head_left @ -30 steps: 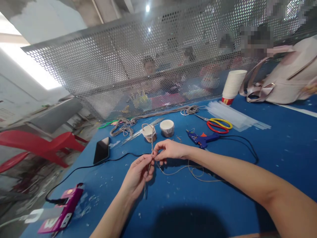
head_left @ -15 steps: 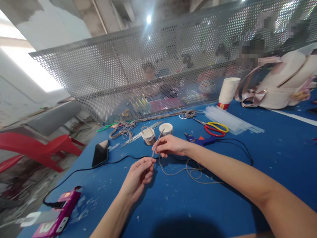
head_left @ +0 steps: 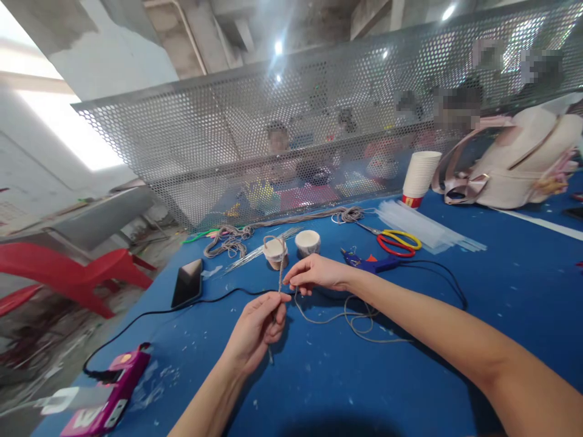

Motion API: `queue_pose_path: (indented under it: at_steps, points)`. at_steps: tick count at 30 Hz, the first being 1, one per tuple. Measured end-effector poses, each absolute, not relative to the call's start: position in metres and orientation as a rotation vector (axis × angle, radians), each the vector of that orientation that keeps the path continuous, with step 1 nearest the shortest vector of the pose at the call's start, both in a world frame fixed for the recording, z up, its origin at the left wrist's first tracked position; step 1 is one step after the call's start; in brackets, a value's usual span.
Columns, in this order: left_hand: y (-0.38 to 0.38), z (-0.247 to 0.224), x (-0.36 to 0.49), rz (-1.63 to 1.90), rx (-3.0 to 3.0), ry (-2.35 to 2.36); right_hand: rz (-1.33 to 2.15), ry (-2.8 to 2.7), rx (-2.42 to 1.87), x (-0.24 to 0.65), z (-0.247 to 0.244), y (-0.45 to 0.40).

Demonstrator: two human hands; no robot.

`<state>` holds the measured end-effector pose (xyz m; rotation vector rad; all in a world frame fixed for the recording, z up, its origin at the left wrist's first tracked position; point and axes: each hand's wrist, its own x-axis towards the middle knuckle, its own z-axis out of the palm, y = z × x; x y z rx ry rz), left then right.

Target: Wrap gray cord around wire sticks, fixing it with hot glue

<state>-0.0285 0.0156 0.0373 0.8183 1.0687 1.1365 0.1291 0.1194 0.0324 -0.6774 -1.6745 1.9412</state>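
My left hand (head_left: 262,325) pinches a thin grey-brown cord-wrapped strand (head_left: 282,267), which stands nearly upright above the fingers; an end shows below the hand. My right hand (head_left: 314,274) is beside the strand with its fingertips pinched together on thin cord (head_left: 314,320), which trails in loose loops over the blue table (head_left: 364,388). Just beyond the hands are two small white-topped cups, the left one (head_left: 275,250) with a cord handle, the right one (head_left: 308,243) without a visible handle.
Behind lie cord bundles (head_left: 228,240), thin wires (head_left: 255,252), scissors (head_left: 398,241), a blue glue gun (head_left: 371,262) and clear sticks (head_left: 423,224). Stacked paper cups (head_left: 419,177) and a bag (head_left: 514,164) are right; a phone (head_left: 187,283) and purple power strip (head_left: 112,394) left. A perforated metal screen (head_left: 195,133) stands behind.
My right hand has moved down slightly and off the upper strand. The strand now stands more upright, and its lower end shows below my left hand. The view has shifted a little.
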Motion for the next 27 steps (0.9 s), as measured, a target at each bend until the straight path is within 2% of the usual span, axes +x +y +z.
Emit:
queue_pose_path:
  at_steps: [21,24,27]
  points:
    - [0.017,0.035,-0.029,1.246,0.822,1.061,1.766,-1.977,-0.949,0.171,0.035,0.1]
    - [0.017,0.035,-0.029,1.275,0.842,1.104,1.541,-2.104,-1.056,0.19,0.044,0.097]
    - [0.017,0.035,-0.029,1.286,0.858,1.133,1.115,-2.135,-1.246,0.218,0.052,0.097]
